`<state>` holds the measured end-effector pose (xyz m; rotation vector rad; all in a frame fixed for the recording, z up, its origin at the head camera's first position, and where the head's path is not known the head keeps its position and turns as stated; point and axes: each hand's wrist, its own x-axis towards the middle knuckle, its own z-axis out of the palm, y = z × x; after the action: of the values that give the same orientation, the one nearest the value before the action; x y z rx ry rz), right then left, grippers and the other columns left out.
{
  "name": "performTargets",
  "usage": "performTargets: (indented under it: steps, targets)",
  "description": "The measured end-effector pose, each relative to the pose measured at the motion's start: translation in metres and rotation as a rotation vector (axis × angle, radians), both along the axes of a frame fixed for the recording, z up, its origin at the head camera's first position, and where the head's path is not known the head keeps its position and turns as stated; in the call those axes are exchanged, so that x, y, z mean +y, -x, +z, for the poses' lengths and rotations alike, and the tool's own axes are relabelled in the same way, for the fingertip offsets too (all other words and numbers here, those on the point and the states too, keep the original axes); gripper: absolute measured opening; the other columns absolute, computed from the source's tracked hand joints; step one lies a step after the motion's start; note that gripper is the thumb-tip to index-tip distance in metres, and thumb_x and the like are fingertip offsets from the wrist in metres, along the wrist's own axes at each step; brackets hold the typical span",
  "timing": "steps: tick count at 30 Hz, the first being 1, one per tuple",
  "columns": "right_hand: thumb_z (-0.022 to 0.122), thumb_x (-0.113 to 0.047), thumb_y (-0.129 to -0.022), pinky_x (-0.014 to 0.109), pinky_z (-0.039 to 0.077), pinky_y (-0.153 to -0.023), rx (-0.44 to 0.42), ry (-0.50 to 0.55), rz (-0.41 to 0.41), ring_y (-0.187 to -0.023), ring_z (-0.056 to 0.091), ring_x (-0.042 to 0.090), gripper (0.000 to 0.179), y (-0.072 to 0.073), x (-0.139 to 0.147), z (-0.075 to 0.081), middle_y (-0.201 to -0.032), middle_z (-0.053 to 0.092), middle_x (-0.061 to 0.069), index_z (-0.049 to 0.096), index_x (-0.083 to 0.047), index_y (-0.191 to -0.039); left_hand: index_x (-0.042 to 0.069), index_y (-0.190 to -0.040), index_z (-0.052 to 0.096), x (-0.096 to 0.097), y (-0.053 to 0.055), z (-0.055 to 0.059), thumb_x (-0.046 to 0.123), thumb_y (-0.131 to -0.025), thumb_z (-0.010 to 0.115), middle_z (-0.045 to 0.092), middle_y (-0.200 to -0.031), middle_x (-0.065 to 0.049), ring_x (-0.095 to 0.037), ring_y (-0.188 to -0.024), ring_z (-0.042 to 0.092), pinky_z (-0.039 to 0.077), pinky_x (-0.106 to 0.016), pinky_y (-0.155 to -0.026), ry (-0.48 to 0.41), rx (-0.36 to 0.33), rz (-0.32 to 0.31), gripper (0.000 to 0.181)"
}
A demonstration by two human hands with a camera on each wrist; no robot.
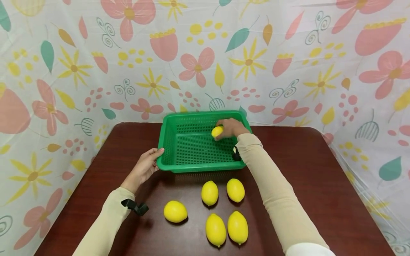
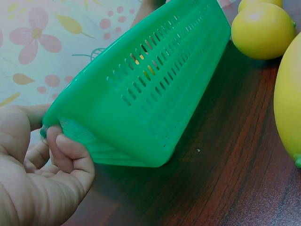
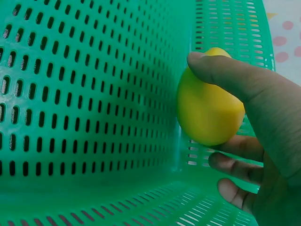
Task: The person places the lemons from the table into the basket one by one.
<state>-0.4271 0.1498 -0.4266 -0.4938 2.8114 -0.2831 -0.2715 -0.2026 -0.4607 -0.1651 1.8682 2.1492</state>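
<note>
A green plastic basket [image 1: 201,166] with slotted walls and floor stands at the back of the table. My left hand [image 1: 145,167] grips its left rim, thumb on top and fingers curled beneath, as the left wrist view shows [image 2: 47,165]. Inside the basket, toward its back right, my right hand [image 1: 231,128] holds a lemon [image 1: 217,132] between thumb and fingers. In the right wrist view this lemon [image 3: 209,103] is close to the basket wall; whether it touches cannot be told. No other lemon shows in the basket.
Several lemons lie on the dark wooden table [image 1: 288,160] in front of the basket, one lemon [image 1: 175,211] apart at the left and another lemon [image 1: 235,190] near the right forearm. A flower-patterned curtain [image 1: 198,71] hangs behind the table.
</note>
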Motion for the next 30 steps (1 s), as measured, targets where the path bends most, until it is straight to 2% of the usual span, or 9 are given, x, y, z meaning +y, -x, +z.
performTargets:
  steps: [7,12,16,20,22,25,30]
  targets:
    - [0.079,-0.052,-0.085,0.051,0.051,-0.09,0.049,-0.051,-0.033,-0.112,0.058,0.034,0.075,-0.001,-0.002,-0.009,-0.134,0.061,0.015,0.052,-0.021,-0.148,0.01,-0.105,0.055,0.002,0.0,-0.002,0.036,-0.104,0.062,0.06,-0.081,0.003,-0.008,-0.062,0.048,0.045,-0.023,-0.064,-0.01,0.0,0.001,0.027]
    - [0.077,-0.054,-0.087,0.052,0.051,-0.092,0.06,-0.059,-0.042,-0.118,0.057,0.036,0.075,-0.001,-0.002,-0.005,-0.137,0.059,0.017,0.051,-0.021,-0.149,0.009,-0.107,0.055,0.002,0.0,-0.001,0.036,-0.105,0.061,0.061,-0.082,0.003,-0.008,-0.062,0.05,0.046,-0.022,-0.064,-0.014,0.0,0.003,0.028]
    - [0.076,-0.056,-0.088,0.054,0.052,-0.094,0.075,-0.053,-0.019,-0.121,0.057,0.038,0.072,-0.003,-0.001,0.01,-0.138,0.059,0.017,0.054,-0.019,-0.146,0.009,-0.108,0.055,0.002,0.0,0.001,0.036,-0.105,0.06,0.061,-0.082,0.003,-0.007,-0.062,0.049,0.046,-0.022,-0.064,-0.012,0.004,0.002,0.028]
    - [0.073,-0.055,-0.091,0.055,0.052,-0.093,0.076,-0.037,0.022,-0.118,0.06,0.038,0.068,-0.011,0.005,0.031,-0.134,0.062,0.017,0.056,-0.017,-0.145,0.009,-0.108,0.055,0.004,-0.001,0.003,0.036,-0.105,0.06,0.06,-0.081,0.003,-0.008,-0.061,0.048,0.045,-0.022,-0.064,-0.004,0.005,0.009,0.028]
    - [0.071,-0.052,-0.093,0.055,0.053,-0.093,0.075,-0.007,0.046,-0.116,0.062,0.037,0.065,-0.017,0.009,0.041,-0.131,0.064,0.018,0.056,-0.015,-0.144,0.008,-0.11,0.054,0.004,-0.002,0.005,0.035,-0.106,0.06,0.06,-0.081,0.003,-0.008,-0.062,0.048,0.045,-0.022,-0.064,-0.004,0.0,0.016,0.028]
    - [0.07,-0.047,-0.096,0.054,0.052,-0.095,0.095,0.086,0.076,-0.115,0.063,0.035,0.059,-0.033,0.018,0.053,-0.13,0.066,0.019,0.057,-0.012,-0.142,0.007,-0.111,0.054,0.004,-0.002,0.005,0.034,-0.106,0.06,0.06,-0.082,0.003,-0.008,-0.062,0.048,0.045,-0.022,-0.064,-0.009,-0.01,0.016,0.028]
    - [0.07,-0.039,-0.098,0.054,0.052,-0.095,0.175,0.269,0.086,-0.114,0.064,0.036,0.05,-0.078,0.037,0.058,-0.132,0.065,0.02,0.061,-0.009,-0.136,0.007,-0.112,0.054,0.002,-0.002,0.005,0.034,-0.105,0.061,0.06,-0.083,0.003,-0.008,-0.064,0.05,0.047,-0.023,-0.065,-0.015,-0.011,0.007,0.028]
